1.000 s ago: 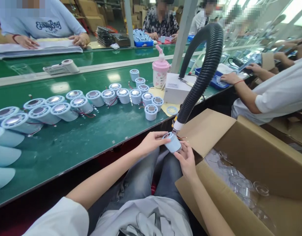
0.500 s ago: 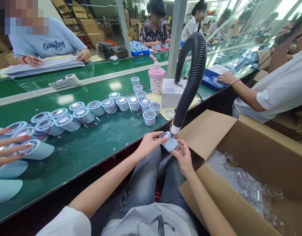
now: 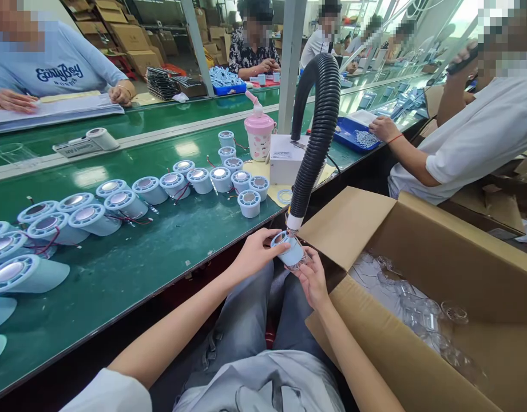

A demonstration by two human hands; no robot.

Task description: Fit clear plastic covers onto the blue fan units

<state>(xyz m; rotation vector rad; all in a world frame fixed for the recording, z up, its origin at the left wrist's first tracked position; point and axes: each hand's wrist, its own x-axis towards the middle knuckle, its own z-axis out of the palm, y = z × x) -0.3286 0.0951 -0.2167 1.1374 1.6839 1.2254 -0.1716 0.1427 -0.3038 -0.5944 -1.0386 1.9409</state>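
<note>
the left hand [image 3: 251, 254] and right hand [image 3: 311, 278] grasp a pale blue round housing [image 3: 289, 250] between them, over the lap, just under the white nozzle [image 3: 294, 222] of a black ribbed hose [image 3: 318, 131]. more such housings [image 3: 194, 178] stand on the green surface [image 3: 130, 257] to the left, and an open cardboard box [image 3: 439, 269] sits at right.

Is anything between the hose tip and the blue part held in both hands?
Nothing visible. The hose tip sits right at the top opening of the blue part, which the left hand and right hand grip from either side.
</note>
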